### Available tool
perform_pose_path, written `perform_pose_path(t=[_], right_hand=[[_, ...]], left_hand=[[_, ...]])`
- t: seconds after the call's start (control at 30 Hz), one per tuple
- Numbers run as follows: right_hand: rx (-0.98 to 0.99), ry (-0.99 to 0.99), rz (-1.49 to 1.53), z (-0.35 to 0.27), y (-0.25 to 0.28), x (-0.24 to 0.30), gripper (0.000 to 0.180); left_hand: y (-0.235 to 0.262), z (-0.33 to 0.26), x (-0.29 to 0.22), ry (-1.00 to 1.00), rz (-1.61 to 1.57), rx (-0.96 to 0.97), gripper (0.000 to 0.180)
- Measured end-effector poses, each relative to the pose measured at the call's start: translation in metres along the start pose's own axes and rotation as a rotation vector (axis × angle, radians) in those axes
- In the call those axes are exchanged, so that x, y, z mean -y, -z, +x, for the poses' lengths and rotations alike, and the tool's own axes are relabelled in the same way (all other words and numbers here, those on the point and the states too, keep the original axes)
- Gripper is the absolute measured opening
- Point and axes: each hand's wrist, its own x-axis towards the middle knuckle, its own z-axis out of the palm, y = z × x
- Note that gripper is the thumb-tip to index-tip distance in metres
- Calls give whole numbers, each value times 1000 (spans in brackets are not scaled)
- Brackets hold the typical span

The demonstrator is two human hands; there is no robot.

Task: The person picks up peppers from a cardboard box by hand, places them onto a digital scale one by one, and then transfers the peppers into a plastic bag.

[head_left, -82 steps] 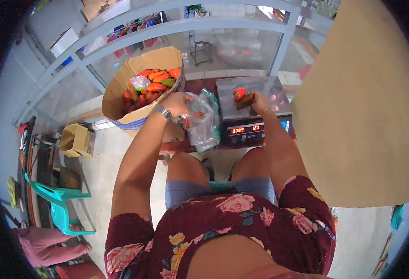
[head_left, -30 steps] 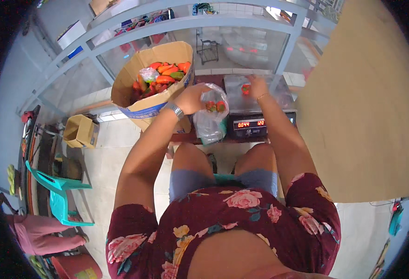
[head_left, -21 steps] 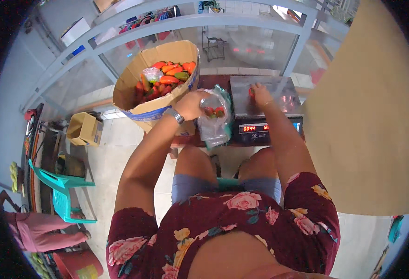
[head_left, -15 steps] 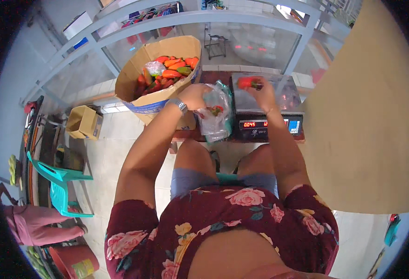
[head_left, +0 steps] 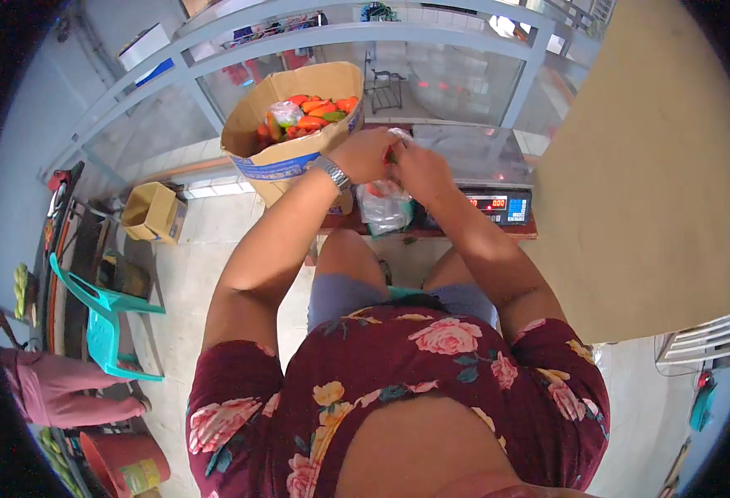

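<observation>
Since half a second ago, my right hand [head_left: 423, 172] has left the plate of the scale and swung toward nine o'clock, and it now meets my left hand [head_left: 363, 156]. The red pepper [head_left: 391, 154] that was above the plate then is probably the one whose red and green patch I see between the two hands.

Taking the joined hands as the clock's centre, the clear plastic bag [head_left: 386, 207] drops at six o'clock, over the near side of the table [head_left: 342, 222], with something red showing through it. My left fingers are clenched around its upper part, while my right fingers are bent in at the pepper; the overlap hides their tips, so I cannot tell whether they grasp it or have released it.

The scale [head_left: 485, 148] sits between two and four o'clock, its red-lit display partly covered by my right forearm. At ten o'clock a tall cardboard box [head_left: 274, 166] holds a heap of peppers [head_left: 319, 108], mostly red and orange, around a crumpled clear bundle [head_left: 286, 113]. Farther out, a small open carton [head_left: 153, 213] lies near nine o'clock and a green chair [head_left: 103, 328] stands at eight.
</observation>
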Motion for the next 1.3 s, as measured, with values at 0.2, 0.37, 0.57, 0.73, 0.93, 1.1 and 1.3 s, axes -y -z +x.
perform_pose_path(t=[0.2, 0.37, 0.57, 0.73, 0.93, 1.1, 1.3], right_hand=[[-45, 195, 80, -7, 14, 10, 38], [-119, 180, 7, -16, 22, 27, 36], [-161, 106, 39, -14, -1, 40, 39], [-69, 55, 610, -8, -12, 32, 40], [-175, 163, 498, -16, -20, 36, 37], [-110, 144, 249, -29, -21, 59, 35], [-53, 140, 369, -28, -20, 64, 36]], left_hand=[[-5, -33, 18, 151, 15, -172, 47], [4, -55, -5, 82, -91, -235, 50], [10, -67, -17, 94, -108, -274, 51], [2, -81, -3, 317, -134, -231, 49], [-2, -92, 32, 278, -190, 1, 69], [2, -94, 42, 296, -165, 109, 67], [10, -96, 38, 302, -246, 143, 62]])
